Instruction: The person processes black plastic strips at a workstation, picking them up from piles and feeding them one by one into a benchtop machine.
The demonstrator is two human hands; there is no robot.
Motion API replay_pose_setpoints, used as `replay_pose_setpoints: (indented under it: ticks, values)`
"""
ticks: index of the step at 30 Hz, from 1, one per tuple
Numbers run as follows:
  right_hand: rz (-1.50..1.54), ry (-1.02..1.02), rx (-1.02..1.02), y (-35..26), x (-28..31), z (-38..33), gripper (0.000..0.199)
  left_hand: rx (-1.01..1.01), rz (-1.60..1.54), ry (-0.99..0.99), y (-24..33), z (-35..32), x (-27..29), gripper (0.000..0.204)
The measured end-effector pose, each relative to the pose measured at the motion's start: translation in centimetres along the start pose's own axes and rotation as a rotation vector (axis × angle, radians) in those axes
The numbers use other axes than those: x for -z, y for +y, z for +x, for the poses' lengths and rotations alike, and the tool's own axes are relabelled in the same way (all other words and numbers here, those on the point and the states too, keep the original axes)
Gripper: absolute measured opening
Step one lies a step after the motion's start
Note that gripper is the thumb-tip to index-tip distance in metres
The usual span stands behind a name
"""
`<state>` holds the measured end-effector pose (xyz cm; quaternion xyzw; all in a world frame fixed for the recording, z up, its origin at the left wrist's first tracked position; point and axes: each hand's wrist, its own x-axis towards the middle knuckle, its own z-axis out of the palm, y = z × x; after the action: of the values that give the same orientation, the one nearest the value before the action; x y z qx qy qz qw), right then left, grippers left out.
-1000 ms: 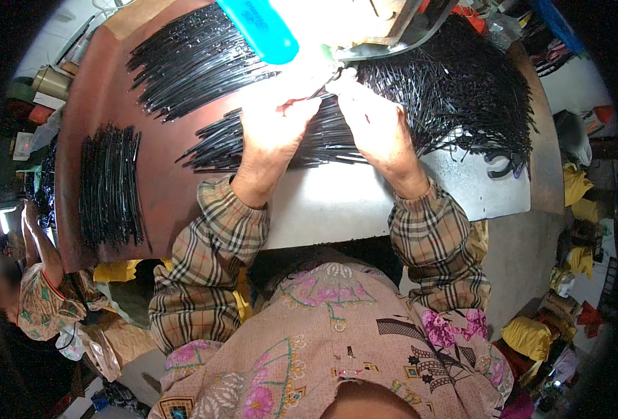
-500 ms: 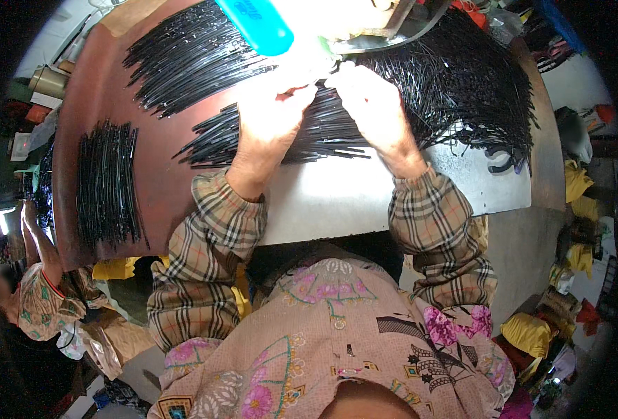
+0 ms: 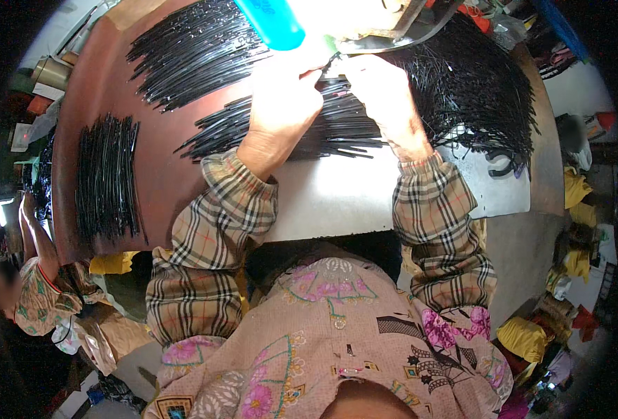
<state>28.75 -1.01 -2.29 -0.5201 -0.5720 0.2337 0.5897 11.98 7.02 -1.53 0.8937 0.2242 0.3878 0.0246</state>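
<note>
Both hands, left [image 3: 281, 105] and right [image 3: 382, 98], close together, fingers curled.

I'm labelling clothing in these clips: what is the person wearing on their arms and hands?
Both arms wear loose tan plaid sleeve covers, left sleeve and right sleeve, checked in dark and red lines and gathered at the wrists. The left hand and right hand are bare, without gloves.

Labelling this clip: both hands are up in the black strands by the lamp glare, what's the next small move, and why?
Probably draw a few strands toward the body and lay them with the straightened row. The left hand and right hand meet over the middle bundle of black strands, beside the tangled heap. A neat bundle already lies at left. Glare hides the fingertips, so the grip is unclear.
</note>
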Motion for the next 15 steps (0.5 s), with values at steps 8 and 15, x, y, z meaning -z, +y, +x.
replay_pose_setpoints:
  ticks: [8,15]
  values:
    - [-0.247,-0.073,-0.142,-1.8,1.3,-0.2,0.020,-0.055,-0.112,0.096,1.4,0.2,1.0,0.028]
    - [-0.009,-0.034,-0.059,-0.3,1.9,-0.5,0.016,-0.132,0.071,0.032,1.6,1.3,1.5,0.022]
